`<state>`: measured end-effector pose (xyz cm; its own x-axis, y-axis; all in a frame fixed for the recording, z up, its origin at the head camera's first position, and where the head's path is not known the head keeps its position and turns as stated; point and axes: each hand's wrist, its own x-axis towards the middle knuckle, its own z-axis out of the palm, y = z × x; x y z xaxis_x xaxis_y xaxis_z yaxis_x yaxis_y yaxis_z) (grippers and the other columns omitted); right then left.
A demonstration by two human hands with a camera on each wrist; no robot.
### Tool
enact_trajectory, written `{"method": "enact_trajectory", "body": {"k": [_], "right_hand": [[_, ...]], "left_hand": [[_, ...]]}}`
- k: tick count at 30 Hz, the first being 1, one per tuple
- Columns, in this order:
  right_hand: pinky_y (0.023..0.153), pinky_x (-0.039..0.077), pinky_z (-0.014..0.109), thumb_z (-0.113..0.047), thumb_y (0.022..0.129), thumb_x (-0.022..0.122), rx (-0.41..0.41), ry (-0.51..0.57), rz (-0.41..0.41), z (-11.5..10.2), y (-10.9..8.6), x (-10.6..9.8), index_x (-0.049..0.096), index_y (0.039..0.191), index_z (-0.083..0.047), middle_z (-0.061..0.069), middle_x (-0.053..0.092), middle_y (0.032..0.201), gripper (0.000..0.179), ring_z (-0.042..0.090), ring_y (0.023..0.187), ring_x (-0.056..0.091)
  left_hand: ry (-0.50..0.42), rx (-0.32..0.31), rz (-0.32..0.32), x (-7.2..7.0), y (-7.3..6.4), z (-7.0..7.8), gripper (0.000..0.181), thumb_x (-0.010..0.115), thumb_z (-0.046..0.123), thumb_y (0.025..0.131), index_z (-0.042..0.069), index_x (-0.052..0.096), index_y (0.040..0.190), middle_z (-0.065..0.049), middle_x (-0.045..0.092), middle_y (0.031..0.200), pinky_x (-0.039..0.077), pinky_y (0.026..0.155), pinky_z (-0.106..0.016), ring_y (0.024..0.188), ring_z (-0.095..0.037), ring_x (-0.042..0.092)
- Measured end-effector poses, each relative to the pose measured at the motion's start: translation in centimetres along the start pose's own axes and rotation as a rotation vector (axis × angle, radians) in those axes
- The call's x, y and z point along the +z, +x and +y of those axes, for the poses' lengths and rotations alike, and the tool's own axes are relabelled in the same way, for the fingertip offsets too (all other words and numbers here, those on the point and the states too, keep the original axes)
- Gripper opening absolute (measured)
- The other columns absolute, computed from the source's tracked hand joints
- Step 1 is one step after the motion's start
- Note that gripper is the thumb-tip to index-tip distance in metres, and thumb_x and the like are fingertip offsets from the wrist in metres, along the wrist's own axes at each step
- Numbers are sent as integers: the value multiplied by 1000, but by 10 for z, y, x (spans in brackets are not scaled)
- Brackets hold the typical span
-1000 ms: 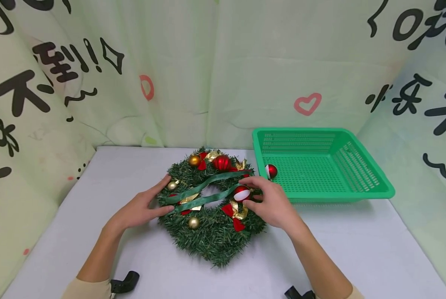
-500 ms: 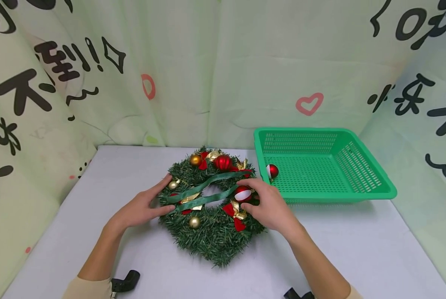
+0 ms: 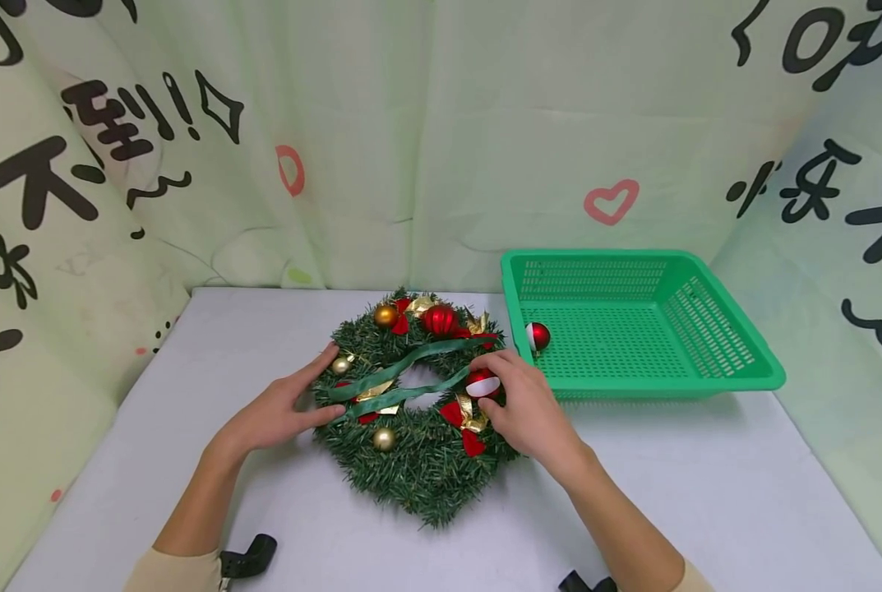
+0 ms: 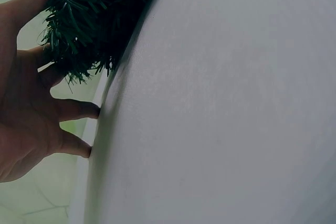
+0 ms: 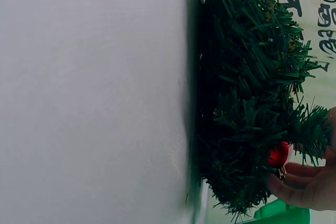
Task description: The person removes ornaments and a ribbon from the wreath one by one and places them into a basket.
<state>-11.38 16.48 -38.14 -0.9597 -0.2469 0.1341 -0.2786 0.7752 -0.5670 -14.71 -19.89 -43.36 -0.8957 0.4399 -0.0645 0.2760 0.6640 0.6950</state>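
Observation:
A green Christmas wreath (image 3: 429, 469) lies on the table, trimmed with gold balls, red and gold bows, a red ball (image 3: 440, 321) and green ribbon strands (image 3: 381, 404) across its middle. My left hand (image 3: 288, 411) rests on its left rim, thumb and fingers spread; in the left wrist view, the outer two fingers (image 4: 76, 109) reach down to the tabletop. At the wreath's right side my right hand (image 3: 529, 403) holds a red and white Christmas ball (image 3: 482, 384) between thumb and curled fingers. The right wrist view shows part of a red ball (image 5: 278, 154) by the fingertips, the rest behind greenery.
A green plastic basket (image 3: 707, 385) stands at the back right of the white table (image 3: 322, 534). Another red and white ball (image 3: 537, 336) lies inside it at the left. Printed curtains (image 3: 448, 164) enclose the back and sides.
My right hand has closed further around the red and white ball, which has turned and shifted slightly right. My left hand and the wreath stay in place.

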Motion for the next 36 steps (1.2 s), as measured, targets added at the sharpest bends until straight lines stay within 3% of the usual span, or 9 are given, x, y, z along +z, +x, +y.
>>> {"method": "enact_trajectory", "body": {"k": [36], "right_hand": [[87, 61, 43, -1, 88, 81, -1, 99, 48, -5, -3, -13, 72, 124, -10, 5, 69, 124, 38, 24, 100, 69]], "left_hand": [[-14, -2, -6, 0, 0, -2, 94, 66, 55, 99, 30, 10, 169, -4, 11, 176, 25, 123, -67, 159, -42, 19]]}}
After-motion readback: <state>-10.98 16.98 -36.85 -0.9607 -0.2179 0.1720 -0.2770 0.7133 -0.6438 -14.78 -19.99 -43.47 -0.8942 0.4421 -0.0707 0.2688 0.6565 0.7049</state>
